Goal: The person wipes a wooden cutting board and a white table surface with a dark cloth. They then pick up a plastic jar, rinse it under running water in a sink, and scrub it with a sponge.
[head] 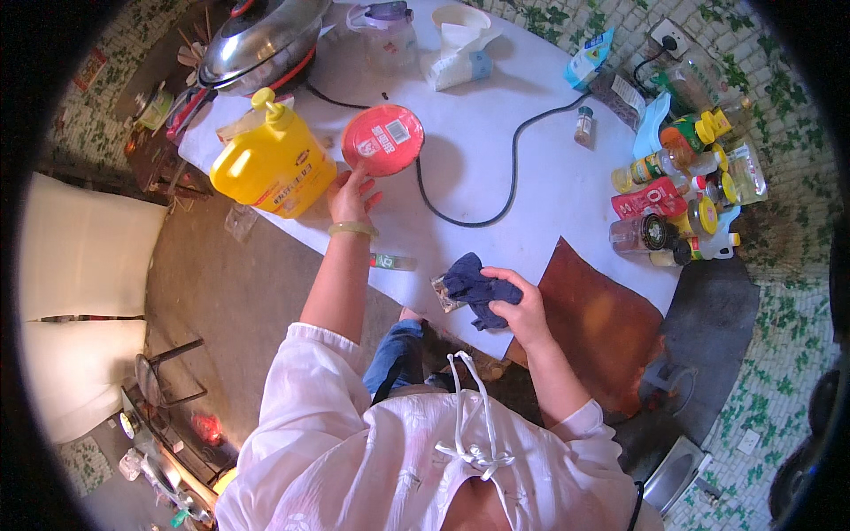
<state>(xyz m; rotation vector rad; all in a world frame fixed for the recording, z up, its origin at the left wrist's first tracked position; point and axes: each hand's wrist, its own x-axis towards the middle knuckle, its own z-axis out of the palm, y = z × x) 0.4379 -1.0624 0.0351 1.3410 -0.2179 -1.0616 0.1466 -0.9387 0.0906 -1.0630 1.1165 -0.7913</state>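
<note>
My left hand, with a pale bangle at the wrist, reaches to the near rim of a round red tub lid bearing writing and a barcode. A fingertip overlaps the lid, the other fingers are loosely bent, and whether they grip it is unclear. Left of this hand stands a yellow plastic jug with a pump top. My right hand grips a crumpled dark blue cloth over the table's near edge. A small printed packet shows partly behind the cloth.
A black cable curves across the white tabletop. A lidded steel pan, clear jug and tissue pack stand farther back. Several bottles crowd the right. A brown sheet overhangs the near right edge.
</note>
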